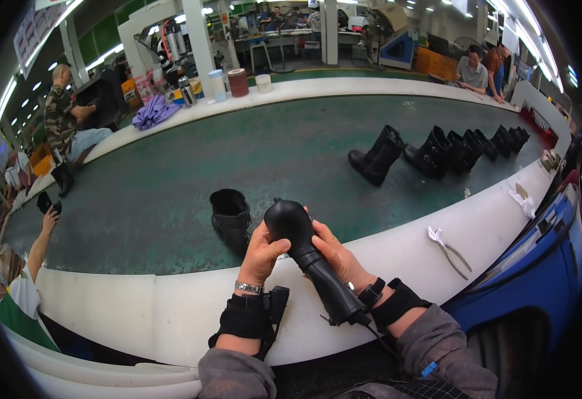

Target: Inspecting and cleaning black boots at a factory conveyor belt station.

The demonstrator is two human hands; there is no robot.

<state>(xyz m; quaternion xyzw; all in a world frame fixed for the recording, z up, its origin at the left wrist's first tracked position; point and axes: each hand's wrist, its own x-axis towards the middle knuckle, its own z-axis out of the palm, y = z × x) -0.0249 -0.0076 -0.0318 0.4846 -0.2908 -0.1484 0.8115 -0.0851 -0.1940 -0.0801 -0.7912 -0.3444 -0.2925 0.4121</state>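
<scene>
Over a worktable's white edge, a black boot is gripped between the curled left hand and right hand; its handling appears unfinished, while whether the row of boots beyond is done cannot be told.

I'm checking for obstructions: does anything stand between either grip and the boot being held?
Nothing visible does. The left grip and right grip both touch the held boot directly, though its underside is hidden. Another boot sits on the green surface beyond the left grip, not between.
</scene>
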